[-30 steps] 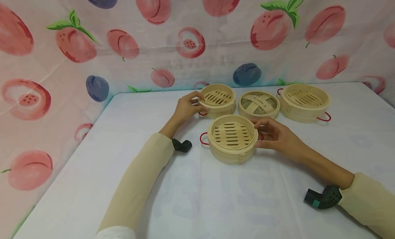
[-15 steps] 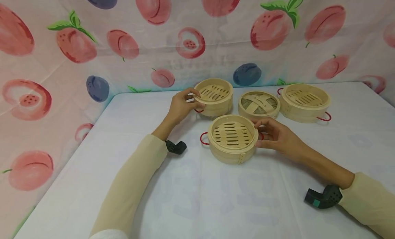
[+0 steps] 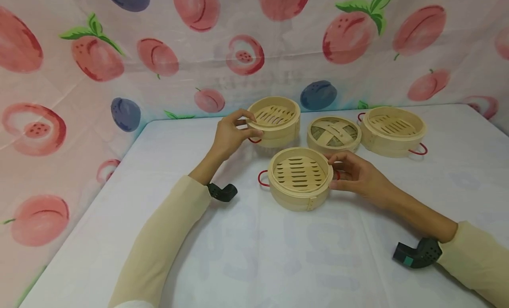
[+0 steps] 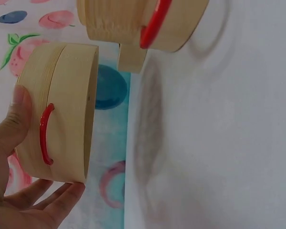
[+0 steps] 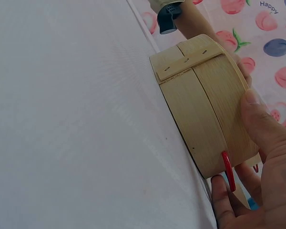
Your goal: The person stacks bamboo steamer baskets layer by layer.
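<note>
At the back left, my left hand [image 3: 233,133] grips the side of a round bamboo steamer basket [image 3: 278,137] with a slatted floor. In the left wrist view, thumb and fingers span the wall of this steamer basket [image 4: 69,81], beside its red handle [image 4: 44,136]. Its underside is off the white cloth. My right hand [image 3: 359,175] holds a second bamboo steamer basket [image 3: 290,201], at the centre front, by its right side. This basket sits on the cloth, and the right wrist view shows the thumb on its wall [image 5: 195,105] and fingers behind the red handle [image 5: 228,171].
Behind the front basket stands a bamboo steamer lid [image 3: 334,133] with a woven top and crossed strips. To its right is a third steamer basket [image 3: 387,144] with red handles. A fruit-print cloth [image 3: 278,56] hangs along the back edge of the white-covered table [image 3: 238,255].
My left hand has raised its steamer basket off the table and shifted it slightly left. My right hand and the front basket have stayed in place.
</note>
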`<state>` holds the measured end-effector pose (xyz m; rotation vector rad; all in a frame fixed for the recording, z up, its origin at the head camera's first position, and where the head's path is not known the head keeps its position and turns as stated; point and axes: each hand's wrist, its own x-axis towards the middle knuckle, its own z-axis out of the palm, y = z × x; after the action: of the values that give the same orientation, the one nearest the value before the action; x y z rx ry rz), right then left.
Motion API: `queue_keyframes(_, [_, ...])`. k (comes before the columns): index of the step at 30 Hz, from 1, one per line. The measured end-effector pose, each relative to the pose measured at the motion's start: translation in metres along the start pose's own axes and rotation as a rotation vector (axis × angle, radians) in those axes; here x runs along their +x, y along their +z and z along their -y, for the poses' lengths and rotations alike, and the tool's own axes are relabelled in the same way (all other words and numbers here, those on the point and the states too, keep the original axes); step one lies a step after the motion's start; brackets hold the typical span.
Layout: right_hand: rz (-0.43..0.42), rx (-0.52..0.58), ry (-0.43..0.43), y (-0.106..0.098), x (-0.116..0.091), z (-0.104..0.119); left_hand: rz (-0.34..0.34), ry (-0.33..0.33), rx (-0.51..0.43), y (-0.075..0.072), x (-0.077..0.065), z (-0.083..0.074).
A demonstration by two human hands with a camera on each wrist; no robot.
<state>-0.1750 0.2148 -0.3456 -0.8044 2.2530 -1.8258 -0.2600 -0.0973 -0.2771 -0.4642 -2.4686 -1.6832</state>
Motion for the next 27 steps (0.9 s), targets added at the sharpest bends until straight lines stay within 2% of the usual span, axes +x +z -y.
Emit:
queue_keyframes(6, [0.005,0.006,-0.002,0.000,-0.001,-0.001,-0.005,0.021,-0.007,0.001,0.006,0.014])
queue_keyframes(11, [0.009,0.016,-0.004,0.000,-0.001,-0.001,-0.010,0.063,-0.034,0.002,0.000,0.011])
queue_keyframes(14, [0.009,0.017,-0.005,0.001,-0.001,0.000,-0.006,0.086,-0.076,0.002,-0.006,0.006])
queue_keyframes(18, [0.010,0.021,-0.004,0.001,-0.001,0.000,0.007,0.084,-0.105,0.002,-0.017,-0.004])
queue_keyframes(24, [0.010,0.041,-0.007,0.001,-0.001,0.000,-0.001,0.101,-0.034,0.002,-0.040,-0.033])
queue_keyframes(27, [0.011,0.047,-0.008,0.001,0.000,0.000,-0.010,0.116,-0.016,0.003,-0.045,-0.037])
